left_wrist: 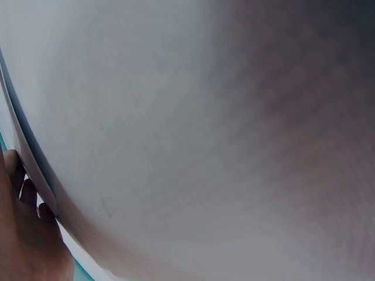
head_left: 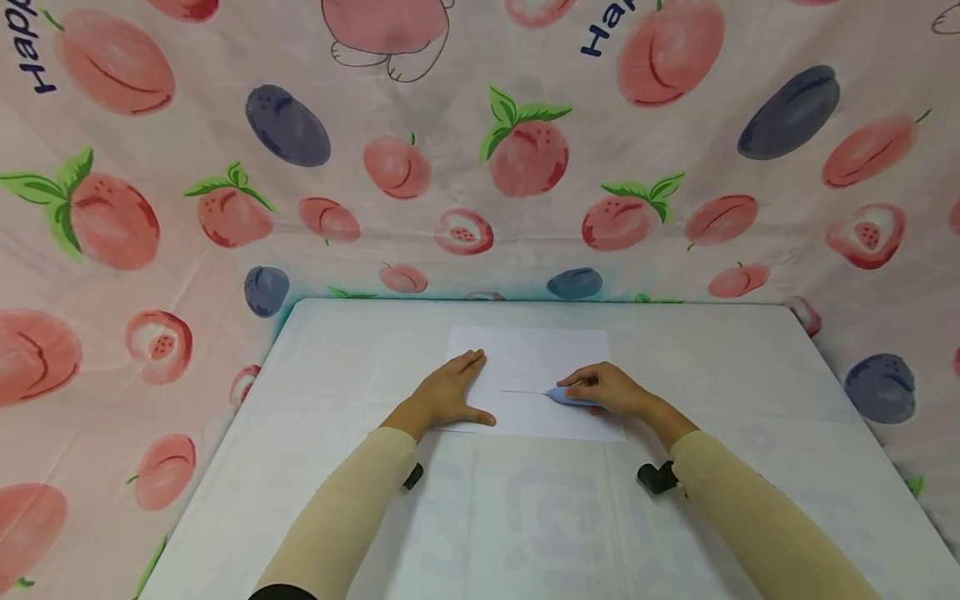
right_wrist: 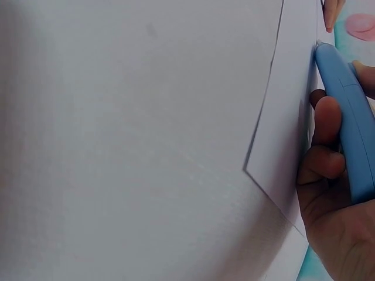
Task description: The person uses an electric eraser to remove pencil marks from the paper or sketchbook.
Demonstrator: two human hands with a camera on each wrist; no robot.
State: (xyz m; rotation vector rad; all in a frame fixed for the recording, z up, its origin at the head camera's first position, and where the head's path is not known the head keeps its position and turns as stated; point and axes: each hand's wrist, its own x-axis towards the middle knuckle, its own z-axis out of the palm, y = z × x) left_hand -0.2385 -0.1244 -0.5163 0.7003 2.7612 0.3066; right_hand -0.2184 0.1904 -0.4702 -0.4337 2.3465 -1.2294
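A sheet of white paper lies flat on the table. My left hand rests on its left side, fingers stretched out and thumb spread toward the near edge. In the left wrist view, part of the left hand shows at the lower left. My right hand grips a blue utility knife, its rounded body lying between thumb and fingers. The knife's tip is at the paper, at the right end of a thin dark line running across toward the left hand.
The table has a white cover with faint print showing through. A fruit-patterned curtain hangs behind it and along both sides. Black wrist mounts sit beneath the forearms. The paper's near edge lies well inside the table.
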